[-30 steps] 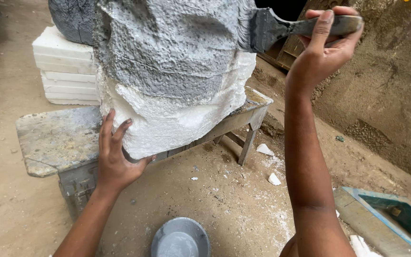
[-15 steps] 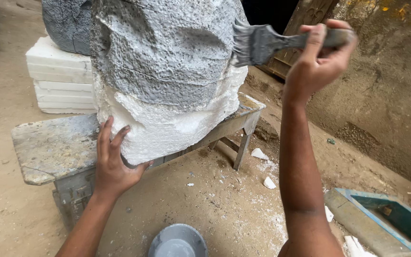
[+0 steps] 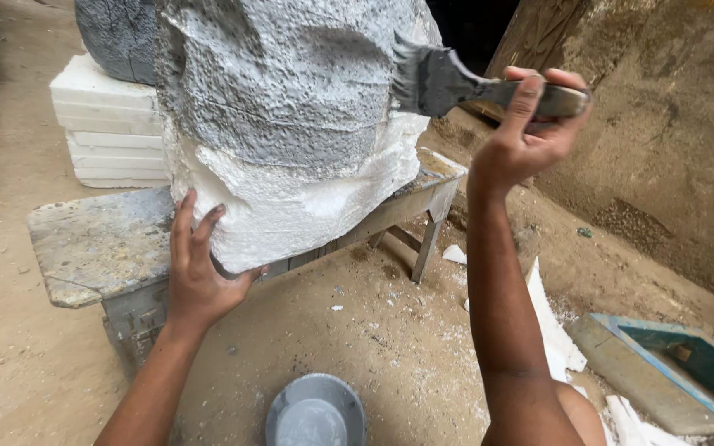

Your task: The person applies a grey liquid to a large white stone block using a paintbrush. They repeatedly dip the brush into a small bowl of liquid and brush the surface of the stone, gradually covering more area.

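Two hands are working on the big white foam block, which is sitting on a low, worn bench and is already grey over its upper part while its lower band is showing bare white. Compared with a second ago, the brush has been travelling leftward and down, from well off the block's right edge to a spot where the bristles are now pressing against the painted face; that suggests the grey coat is being carried further across the upper right side.

On the left, the left hand is bracing the bottom of the block, fingers spread wide and flat on the unpainted foam, forearm rising from below. A grey bowl is lying on the dirt floor between the arms. On the right, the right hand is wrapping tightly around the handle of the paintbrush, arm lifted almost vertical, wrist cocked so the bristles are pointing left.
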